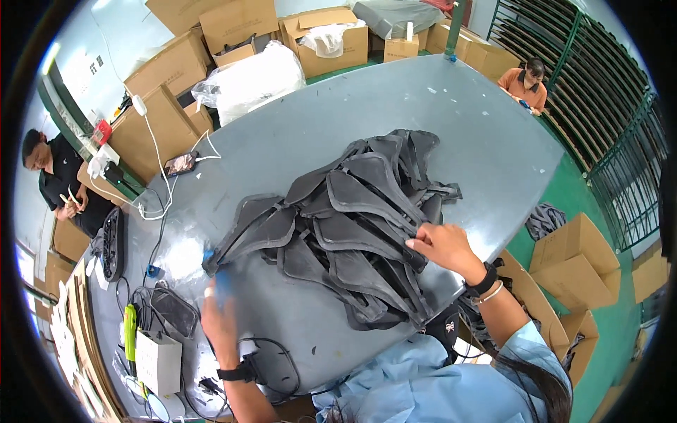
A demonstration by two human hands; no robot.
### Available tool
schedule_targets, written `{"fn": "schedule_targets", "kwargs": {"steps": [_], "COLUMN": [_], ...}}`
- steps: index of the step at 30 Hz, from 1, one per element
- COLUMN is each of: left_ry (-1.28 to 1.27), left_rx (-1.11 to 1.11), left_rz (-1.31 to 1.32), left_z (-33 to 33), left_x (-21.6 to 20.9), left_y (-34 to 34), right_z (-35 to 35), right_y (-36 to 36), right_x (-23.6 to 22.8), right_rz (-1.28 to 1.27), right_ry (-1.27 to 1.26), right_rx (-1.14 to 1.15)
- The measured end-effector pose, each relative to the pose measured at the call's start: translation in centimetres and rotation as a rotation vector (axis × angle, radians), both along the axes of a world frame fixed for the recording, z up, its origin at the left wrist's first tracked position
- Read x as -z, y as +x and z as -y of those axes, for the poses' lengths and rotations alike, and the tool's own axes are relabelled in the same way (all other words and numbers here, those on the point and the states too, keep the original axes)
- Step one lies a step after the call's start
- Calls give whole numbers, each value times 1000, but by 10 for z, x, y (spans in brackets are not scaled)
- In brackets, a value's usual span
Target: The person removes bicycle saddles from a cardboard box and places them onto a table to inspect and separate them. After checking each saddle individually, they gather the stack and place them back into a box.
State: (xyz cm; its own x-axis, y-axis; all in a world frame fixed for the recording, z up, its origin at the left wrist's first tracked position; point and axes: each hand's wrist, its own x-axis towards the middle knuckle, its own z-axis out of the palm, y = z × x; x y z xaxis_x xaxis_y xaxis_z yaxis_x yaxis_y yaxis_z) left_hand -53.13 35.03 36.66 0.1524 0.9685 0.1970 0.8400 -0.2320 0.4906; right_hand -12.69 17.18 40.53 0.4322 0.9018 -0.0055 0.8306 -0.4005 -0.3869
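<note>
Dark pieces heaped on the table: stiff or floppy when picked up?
The dark pieces likely flop at their narrow, curved ends; the broad panels look smooth and fairly flat, so may hold some shape. Pulling one could drag others, since they overlap on the table.

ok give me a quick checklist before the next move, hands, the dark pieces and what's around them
1. Right hand at the dark pieces: ok, at the heap's right side.
2. Left hand sharply visible: not ok, motion-blurred.
3. Blue item by the left hand firmly gripped: cannot tell, blurred.
4. Pieces lying singly: not ok, they overlap in a heap.
5. Phone apart from the heap: ok, farther left on the table.
</note>
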Motion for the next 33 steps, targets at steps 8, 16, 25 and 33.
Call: {"fn": "schedule_targets", "kwargs": {"steps": [8, 16, 25, 33], "left_ry": [614, -192, -477, -720], "left_rx": [-179, 483, 709, 427], "left_rz": [-234, 630, 236, 1175], "left_z": [0, 25, -19, -18], "left_x": [-19, -89, -36, -73], "left_y": [7, 151, 234, 217], "right_z": [6, 38, 32, 51], "right_y": [-15, -64, -64, -52], "right_x": [-1, -94, -87, -59], "right_rz": [-1281, -192, -14, -356], "right_ry": [135, 223, 588, 486], "right_rx": [181, -287, -681, -182]}}
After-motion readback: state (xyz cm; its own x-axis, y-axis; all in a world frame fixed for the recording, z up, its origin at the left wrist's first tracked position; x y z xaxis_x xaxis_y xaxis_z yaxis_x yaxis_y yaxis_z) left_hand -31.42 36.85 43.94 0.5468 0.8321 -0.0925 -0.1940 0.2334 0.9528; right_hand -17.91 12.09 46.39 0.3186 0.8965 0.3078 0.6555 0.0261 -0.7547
